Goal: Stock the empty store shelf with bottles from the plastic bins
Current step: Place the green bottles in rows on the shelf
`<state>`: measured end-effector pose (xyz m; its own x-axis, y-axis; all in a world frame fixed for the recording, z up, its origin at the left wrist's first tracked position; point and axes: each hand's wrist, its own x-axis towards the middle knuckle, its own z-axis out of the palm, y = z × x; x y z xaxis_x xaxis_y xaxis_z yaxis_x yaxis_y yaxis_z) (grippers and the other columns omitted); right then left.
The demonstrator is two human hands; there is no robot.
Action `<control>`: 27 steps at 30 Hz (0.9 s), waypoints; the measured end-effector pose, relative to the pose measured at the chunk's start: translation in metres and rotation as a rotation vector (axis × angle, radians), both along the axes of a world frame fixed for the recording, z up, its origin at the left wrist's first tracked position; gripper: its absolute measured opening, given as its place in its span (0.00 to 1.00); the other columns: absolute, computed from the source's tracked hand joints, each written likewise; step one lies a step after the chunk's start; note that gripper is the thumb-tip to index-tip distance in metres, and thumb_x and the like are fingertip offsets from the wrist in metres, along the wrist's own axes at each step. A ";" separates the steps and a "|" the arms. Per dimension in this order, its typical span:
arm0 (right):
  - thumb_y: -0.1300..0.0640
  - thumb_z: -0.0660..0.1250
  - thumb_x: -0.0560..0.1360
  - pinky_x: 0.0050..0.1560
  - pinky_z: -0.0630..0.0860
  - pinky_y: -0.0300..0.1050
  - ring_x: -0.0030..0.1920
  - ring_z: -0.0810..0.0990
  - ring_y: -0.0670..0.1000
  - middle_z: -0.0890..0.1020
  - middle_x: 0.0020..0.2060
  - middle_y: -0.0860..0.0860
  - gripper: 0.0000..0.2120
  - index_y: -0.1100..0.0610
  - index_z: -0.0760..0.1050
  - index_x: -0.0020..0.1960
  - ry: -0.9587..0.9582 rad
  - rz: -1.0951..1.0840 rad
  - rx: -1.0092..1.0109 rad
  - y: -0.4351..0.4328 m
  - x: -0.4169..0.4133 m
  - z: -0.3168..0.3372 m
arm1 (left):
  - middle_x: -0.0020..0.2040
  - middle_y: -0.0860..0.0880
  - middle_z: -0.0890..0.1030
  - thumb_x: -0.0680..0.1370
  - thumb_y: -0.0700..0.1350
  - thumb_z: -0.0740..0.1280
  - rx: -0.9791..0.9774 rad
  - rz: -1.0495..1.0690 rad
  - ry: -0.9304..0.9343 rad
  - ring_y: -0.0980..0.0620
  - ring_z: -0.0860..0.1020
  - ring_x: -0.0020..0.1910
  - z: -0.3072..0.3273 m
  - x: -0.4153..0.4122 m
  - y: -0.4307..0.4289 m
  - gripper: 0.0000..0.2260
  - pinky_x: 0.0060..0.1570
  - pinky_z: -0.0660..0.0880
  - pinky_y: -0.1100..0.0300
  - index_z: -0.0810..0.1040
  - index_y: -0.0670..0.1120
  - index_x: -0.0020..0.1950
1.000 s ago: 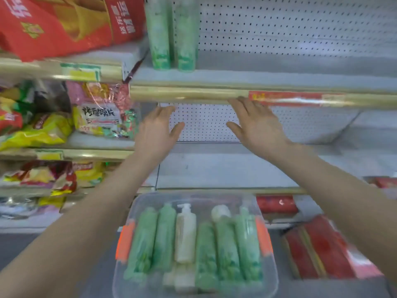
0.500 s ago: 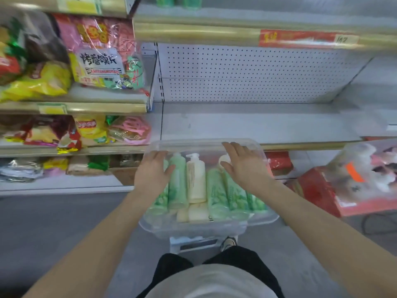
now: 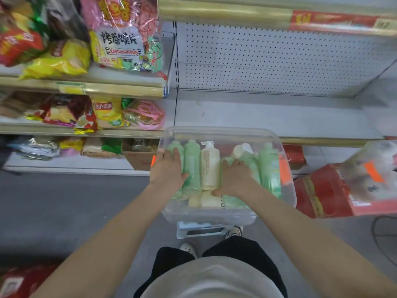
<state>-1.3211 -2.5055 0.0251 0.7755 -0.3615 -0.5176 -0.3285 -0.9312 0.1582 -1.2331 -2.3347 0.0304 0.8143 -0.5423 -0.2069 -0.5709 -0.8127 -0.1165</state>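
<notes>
A clear plastic bin (image 3: 214,131) with orange latches stands in front of me, below the empty grey shelf (image 3: 268,117). Several green bottles (image 3: 191,166) and a cream pump bottle (image 3: 210,166) lie inside it. My left hand (image 3: 169,168) is down in the bin, its fingers curled over the leftmost green bottle and the thumb wedged beside it. My right hand (image 3: 234,177) covers a green bottle right of the cream one, thumb low at its side. Both held bottles are mostly hidden under my hands.
A white stool (image 3: 202,230) holds the bin up above the grey floor. Snack bags (image 3: 120,48) fill the shelves to the left. At the right, another clear bin (image 3: 373,168) rests tilted on red boxes (image 3: 322,190). A perforated white back panel (image 3: 279,61) stands behind the empty shelf.
Both hands came down from the upper shelf edge into the bin and closed over green bottles. My view tilted down, so the two bottles on the top shelf left the frame.
</notes>
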 end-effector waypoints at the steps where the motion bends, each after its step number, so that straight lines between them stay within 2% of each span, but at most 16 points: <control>1: 0.33 0.70 0.64 0.59 0.68 0.52 0.65 0.67 0.63 0.69 0.65 0.62 0.51 0.59 0.54 0.75 0.031 0.004 0.000 0.002 0.003 -0.001 | 0.70 0.39 0.68 0.78 0.62 0.59 0.036 -0.011 0.003 0.40 0.66 0.67 0.002 0.001 -0.002 0.38 0.65 0.64 0.52 0.52 0.40 0.77; 4: 0.42 0.72 0.66 0.62 0.65 0.53 0.66 0.65 0.64 0.70 0.65 0.62 0.49 0.60 0.51 0.76 0.078 0.003 0.002 0.006 0.008 -0.003 | 0.67 0.39 0.70 0.77 0.61 0.62 0.087 0.009 0.033 0.39 0.68 0.63 0.002 0.006 -0.006 0.36 0.62 0.68 0.50 0.54 0.41 0.77; 9: 0.48 0.69 0.69 0.60 0.66 0.52 0.62 0.69 0.60 0.71 0.61 0.59 0.37 0.61 0.58 0.71 -0.016 -0.085 0.063 0.007 0.002 0.009 | 0.65 0.39 0.71 0.77 0.55 0.64 0.087 0.056 0.071 0.39 0.70 0.61 0.008 0.004 -0.012 0.38 0.58 0.68 0.51 0.49 0.39 0.77; 11: 0.48 0.70 0.68 0.57 0.70 0.51 0.60 0.72 0.59 0.74 0.58 0.57 0.38 0.60 0.59 0.71 -0.091 -0.199 0.149 -0.001 0.000 0.013 | 0.65 0.39 0.71 0.76 0.56 0.66 0.076 0.071 0.090 0.40 0.70 0.62 0.009 0.005 -0.013 0.40 0.59 0.67 0.51 0.50 0.39 0.77; 14: 0.50 0.73 0.64 0.52 0.76 0.50 0.56 0.74 0.56 0.75 0.52 0.53 0.42 0.59 0.59 0.72 -0.186 -0.429 0.382 -0.017 -0.001 0.025 | 0.65 0.38 0.71 0.75 0.56 0.66 0.083 0.077 0.090 0.41 0.71 0.62 0.007 0.005 -0.013 0.40 0.59 0.67 0.50 0.51 0.38 0.76; 18: 0.53 0.73 0.65 0.51 0.79 0.49 0.52 0.77 0.54 0.76 0.53 0.52 0.41 0.59 0.59 0.73 -0.355 -0.555 0.548 -0.036 -0.002 0.043 | 0.65 0.37 0.69 0.77 0.53 0.64 0.120 0.075 0.092 0.39 0.70 0.61 0.008 0.000 -0.013 0.35 0.60 0.68 0.51 0.53 0.38 0.75; 20: 0.53 0.73 0.66 0.54 0.77 0.48 0.54 0.77 0.54 0.76 0.55 0.52 0.44 0.57 0.55 0.76 -0.432 -0.525 0.597 -0.040 0.000 0.048 | 0.65 0.37 0.70 0.77 0.54 0.62 0.179 0.020 0.027 0.39 0.69 0.62 0.005 -0.004 -0.014 0.34 0.62 0.67 0.49 0.54 0.38 0.75; 22: 0.51 0.74 0.67 0.57 0.74 0.48 0.58 0.75 0.56 0.75 0.58 0.54 0.47 0.55 0.51 0.78 -0.468 -0.432 0.584 -0.040 0.003 0.046 | 0.69 0.35 0.67 0.78 0.53 0.61 0.219 -0.004 0.008 0.38 0.67 0.67 0.001 -0.008 -0.016 0.35 0.64 0.65 0.48 0.50 0.38 0.77; 25: 0.49 0.74 0.66 0.59 0.75 0.49 0.61 0.76 0.56 0.76 0.61 0.54 0.49 0.52 0.49 0.78 -0.418 -0.319 0.597 -0.037 0.005 0.034 | 0.72 0.32 0.60 0.76 0.44 0.64 0.133 0.081 0.122 0.36 0.65 0.70 -0.002 -0.010 -0.021 0.40 0.66 0.67 0.49 0.40 0.42 0.79; 27: 0.52 0.74 0.69 0.56 0.75 0.47 0.59 0.77 0.55 0.77 0.60 0.52 0.43 0.54 0.54 0.76 -0.341 -0.270 0.636 -0.032 0.004 0.028 | 0.75 0.31 0.52 0.74 0.38 0.65 0.012 0.163 0.229 0.33 0.60 0.73 -0.001 -0.010 -0.022 0.43 0.67 0.67 0.45 0.37 0.44 0.78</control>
<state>-1.3166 -2.5374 0.0526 0.8567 -0.2739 -0.4371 -0.4917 -0.6898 -0.5314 -1.2433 -2.3565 0.0289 0.8220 -0.4041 -0.4013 -0.4449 -0.8955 -0.0097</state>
